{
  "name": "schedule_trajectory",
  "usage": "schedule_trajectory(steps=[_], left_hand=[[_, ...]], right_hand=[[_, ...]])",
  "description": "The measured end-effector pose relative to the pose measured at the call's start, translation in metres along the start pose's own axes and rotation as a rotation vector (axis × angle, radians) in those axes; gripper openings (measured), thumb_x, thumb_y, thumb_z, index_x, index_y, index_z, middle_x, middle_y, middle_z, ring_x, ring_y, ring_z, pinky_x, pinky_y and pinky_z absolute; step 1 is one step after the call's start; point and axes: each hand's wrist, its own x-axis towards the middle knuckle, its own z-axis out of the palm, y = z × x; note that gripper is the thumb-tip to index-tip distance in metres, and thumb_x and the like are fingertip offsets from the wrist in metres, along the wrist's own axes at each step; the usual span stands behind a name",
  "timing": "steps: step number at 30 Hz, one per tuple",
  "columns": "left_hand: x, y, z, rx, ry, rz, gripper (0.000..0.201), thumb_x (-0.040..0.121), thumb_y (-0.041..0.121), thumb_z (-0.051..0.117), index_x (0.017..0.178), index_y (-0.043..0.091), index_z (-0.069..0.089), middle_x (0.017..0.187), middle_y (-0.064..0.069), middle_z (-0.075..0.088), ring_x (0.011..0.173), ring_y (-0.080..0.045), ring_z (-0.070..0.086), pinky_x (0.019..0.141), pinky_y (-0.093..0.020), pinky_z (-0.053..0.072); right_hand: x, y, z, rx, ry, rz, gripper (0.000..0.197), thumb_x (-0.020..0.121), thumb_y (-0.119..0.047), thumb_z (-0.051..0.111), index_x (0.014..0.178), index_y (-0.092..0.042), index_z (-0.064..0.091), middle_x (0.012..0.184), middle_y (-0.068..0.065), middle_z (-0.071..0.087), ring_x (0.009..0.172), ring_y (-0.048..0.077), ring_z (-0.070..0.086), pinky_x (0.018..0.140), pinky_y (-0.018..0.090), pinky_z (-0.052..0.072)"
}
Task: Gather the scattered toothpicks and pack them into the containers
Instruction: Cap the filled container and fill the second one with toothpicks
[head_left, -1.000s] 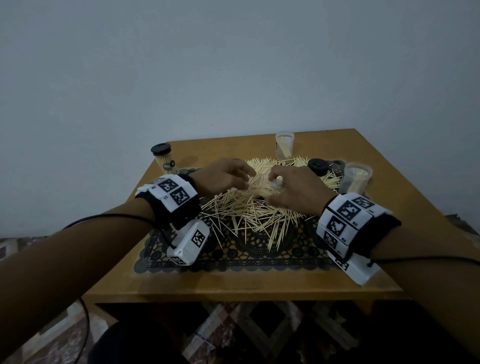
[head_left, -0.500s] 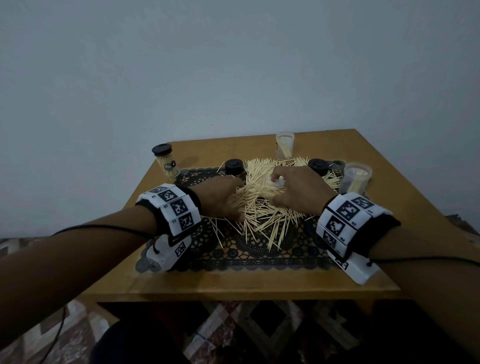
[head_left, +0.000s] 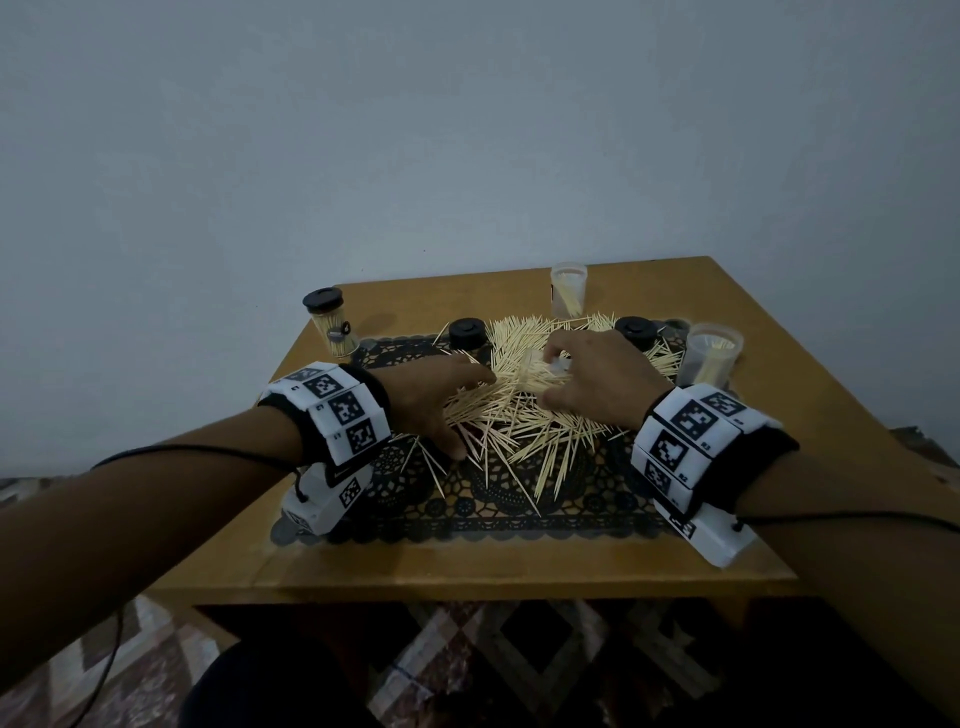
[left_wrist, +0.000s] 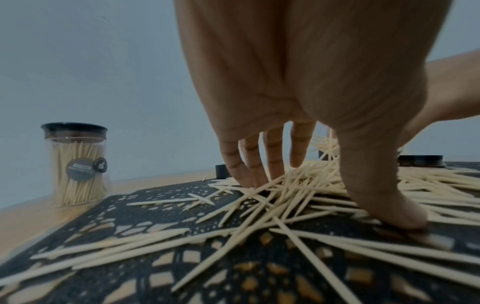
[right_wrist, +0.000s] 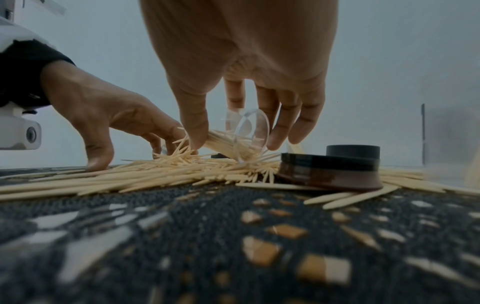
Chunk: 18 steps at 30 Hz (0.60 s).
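Here the right hand (right_wrist: 241, 98) holds a clear jar (right_wrist: 246, 135) tipped on its side over the toothpick pile (head_left: 519, 410) on the counter, mouth towards the left hand (head_left: 431, 400), whose spread fingers press the pile just beside it.

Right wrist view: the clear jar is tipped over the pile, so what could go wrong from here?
The right hand holds the clear jar on its side, so loaded toothpicks may slide out. The left hand sweeping the pile could push sticks off the mat.
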Motion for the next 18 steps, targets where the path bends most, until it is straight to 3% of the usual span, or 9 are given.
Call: schedule_trajectory(steps=[4, 15, 18], left_hand=[[0.005, 0.002, 0.007, 0.017, 0.120, 0.030, 0.073, 0.078, 0.037, 0.076, 0.139, 0.016, 0.043, 0.136, -0.002, 0.051, 0.120, -0.018, 0.049, 0.096, -0.027, 0.038], [0.011, -0.001, 0.016, 0.003, 0.328, 0.030, 0.043, 0.086, 0.024, 0.069, 0.127, 0.015, 0.057, 0.116, -0.003, 0.066, 0.101, -0.018, 0.061, 0.078, -0.020, 0.040], [0.011, -0.002, 0.018, -0.021, 0.367, 0.014, 0.037, 0.085, 0.024, 0.071, 0.119, 0.015, 0.062, 0.111, -0.001, 0.068, 0.097, -0.016, 0.063, 0.078, -0.022, 0.045]], right_hand=[[0.001, 0.000, 0.000, 0.010, -0.002, -0.003, 0.050, 0.076, -0.043, 0.077, 0.117, -0.022, 0.058, 0.109, 0.000, 0.064, 0.088, 0.019, 0.056, 0.078, 0.033, 0.052], [-0.002, -0.001, -0.001, 0.005, 0.005, 0.011, 0.049, 0.076, -0.043, 0.077, 0.115, -0.021, 0.059, 0.108, 0.002, 0.064, 0.095, 0.023, 0.059, 0.084, 0.038, 0.052], [-0.002, -0.001, -0.002, 0.010, 0.007, 0.021, 0.047, 0.076, -0.041, 0.077, 0.114, -0.021, 0.059, 0.106, 0.002, 0.065, 0.093, 0.023, 0.060, 0.083, 0.037, 0.053]])
